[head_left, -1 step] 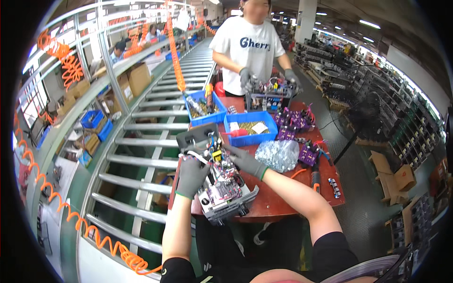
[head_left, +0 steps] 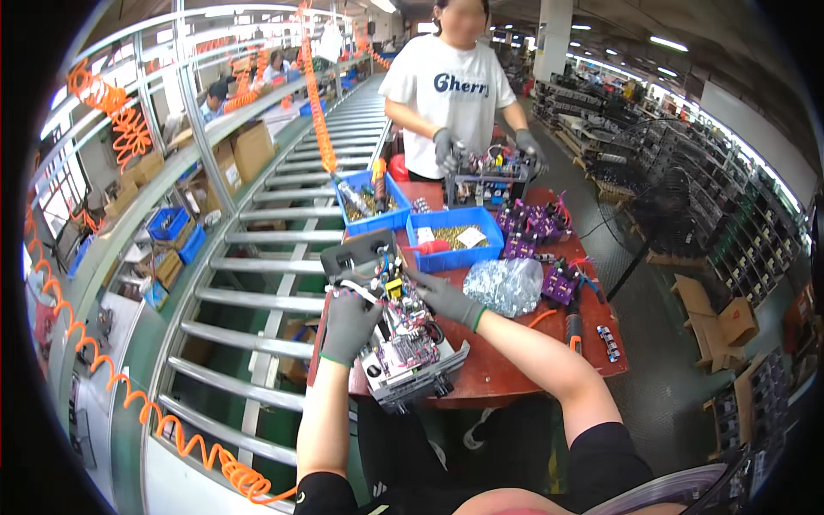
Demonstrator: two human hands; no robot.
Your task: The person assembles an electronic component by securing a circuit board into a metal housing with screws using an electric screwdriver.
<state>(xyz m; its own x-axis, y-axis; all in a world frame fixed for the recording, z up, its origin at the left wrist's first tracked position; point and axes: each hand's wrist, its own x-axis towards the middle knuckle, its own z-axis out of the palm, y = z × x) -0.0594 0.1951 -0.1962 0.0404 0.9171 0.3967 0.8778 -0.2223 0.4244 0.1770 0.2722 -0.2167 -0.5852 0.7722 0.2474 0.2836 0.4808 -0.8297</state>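
Note:
An uncovered electronic unit point(head_left: 403, 339) lies slantwise at the near left of the red table, its circuit boards and coloured wires exposed. Its grey front panel with dark knobs faces me, and a dark plate point(head_left: 356, 251) with an opening stands at its far end. My left hand point(head_left: 350, 326), in a grey glove, curls over the unit's left side by a white cable point(head_left: 357, 290); what its fingers grip is partly hidden. Across the unit, my gloved right hand point(head_left: 451, 302) reaches in from the right, its fingers stretched toward the wires beside a yellow part point(head_left: 394, 287).
Two blue bins point(head_left: 459, 255) hold small brass-coloured parts; a screwdriver sits in the farther one. A clear plastic bag point(head_left: 505, 287), purple circuit boards point(head_left: 562, 283) and an orange-black tool point(head_left: 574, 330) lie rightward. A roller conveyor point(head_left: 249, 335) runs left. Opposite, a gloved co-worker handles another unit point(head_left: 489, 180).
Only a slight shift shows: my left hand sits a touch lower against the unit. My right hand stays in nearly the same place.

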